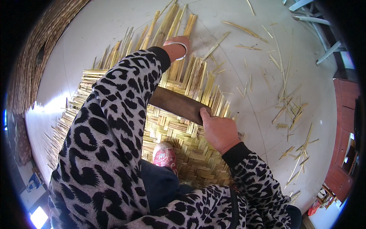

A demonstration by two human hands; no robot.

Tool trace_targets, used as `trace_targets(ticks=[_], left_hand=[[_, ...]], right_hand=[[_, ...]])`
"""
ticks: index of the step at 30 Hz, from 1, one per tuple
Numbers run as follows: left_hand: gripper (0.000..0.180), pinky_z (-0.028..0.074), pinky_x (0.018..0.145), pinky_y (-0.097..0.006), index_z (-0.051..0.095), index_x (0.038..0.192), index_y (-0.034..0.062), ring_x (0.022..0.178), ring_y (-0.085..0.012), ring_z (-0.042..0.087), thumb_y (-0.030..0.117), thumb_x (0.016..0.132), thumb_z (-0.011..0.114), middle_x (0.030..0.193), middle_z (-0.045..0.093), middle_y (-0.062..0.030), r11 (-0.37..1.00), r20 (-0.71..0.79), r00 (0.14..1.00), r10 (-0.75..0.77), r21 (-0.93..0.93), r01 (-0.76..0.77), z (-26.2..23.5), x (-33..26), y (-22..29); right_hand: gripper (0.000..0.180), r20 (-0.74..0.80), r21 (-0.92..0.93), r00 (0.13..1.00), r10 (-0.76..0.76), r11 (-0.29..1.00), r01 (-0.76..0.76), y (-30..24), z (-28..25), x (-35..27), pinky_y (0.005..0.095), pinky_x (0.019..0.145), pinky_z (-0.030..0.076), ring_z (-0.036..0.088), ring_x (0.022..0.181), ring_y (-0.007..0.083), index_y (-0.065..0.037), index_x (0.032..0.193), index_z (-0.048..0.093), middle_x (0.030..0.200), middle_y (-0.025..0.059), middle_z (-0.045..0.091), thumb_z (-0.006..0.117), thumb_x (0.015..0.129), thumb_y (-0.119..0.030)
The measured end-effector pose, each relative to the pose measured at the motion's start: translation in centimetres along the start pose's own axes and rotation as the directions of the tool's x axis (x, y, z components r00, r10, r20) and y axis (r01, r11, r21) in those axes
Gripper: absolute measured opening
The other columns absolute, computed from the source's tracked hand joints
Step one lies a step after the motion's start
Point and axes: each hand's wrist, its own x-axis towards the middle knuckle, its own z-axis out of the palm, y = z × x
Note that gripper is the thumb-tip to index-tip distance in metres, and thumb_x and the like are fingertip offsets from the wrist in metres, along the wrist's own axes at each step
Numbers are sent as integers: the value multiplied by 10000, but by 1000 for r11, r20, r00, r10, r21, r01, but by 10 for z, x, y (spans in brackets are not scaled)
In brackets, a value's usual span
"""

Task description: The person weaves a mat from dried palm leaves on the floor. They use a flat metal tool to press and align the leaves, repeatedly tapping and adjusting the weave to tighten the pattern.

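Observation:
A yellow-green woven mat (171, 126) of split reed strips lies on the floor below me, with loose strip ends fanning out at its far and left sides. My right hand (221, 129) is closed on a long, flat, dark-brown bar (177, 104), thumb on its upper face. The bar lies slantwise across the weave, along the base of the upright strips; whether it is wood or metal I cannot tell. Farther off, my left hand (178, 40), with a silver bracelet at its wrist, is closed around some reed strips (189, 24); its fingertips are hidden.
My shoe (165, 156), red and white, rests on the mat. Loose reed scraps (291, 110) litter the pale floor at right. A large bundle of brown stalks (28, 65) stands at far left. Pale chair legs (329, 51) and a red-brown cabinet (343, 114) are at right.

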Motion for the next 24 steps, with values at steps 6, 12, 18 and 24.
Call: trace_targets(ticks=[6,12,18,24], left_hand=[[659,534,829,-435,719,1072,22,934,-332,689,571,709,756,1025,711,-185,980,195,979,59,-199,-19,-3,33,-25],[491,486,579,-416,712,846,74,748,-206,662,559,778,740,808,694,-77,739,215,974,78,-667,88,7,15,-32],[437,419,458,-305,661,995,96,629,-143,667,502,843,715,750,697,-72,476,330,938,105,-845,244,8,7,-29],[324,486,491,-303,608,942,98,618,-157,667,415,907,663,794,703,-88,142,315,935,164,-945,294,10,1,-44]], right_hand=[[432,-52,-21,999,13,1000,-14,5,-1,9,426,525,506,665,611,284,-93,1265,547,656,85,652,548,833,-124],[422,-180,-58,984,-16,998,6,14,0,21,427,512,503,655,591,286,-88,1241,569,631,86,634,570,821,-129],[426,-203,-58,979,10,998,-22,19,1,27,442,517,503,649,582,305,-87,1237,562,625,100,632,576,813,-124],[434,-185,-30,981,53,998,-59,19,8,40,461,535,517,665,606,330,-35,1248,546,655,128,660,543,819,-103]])
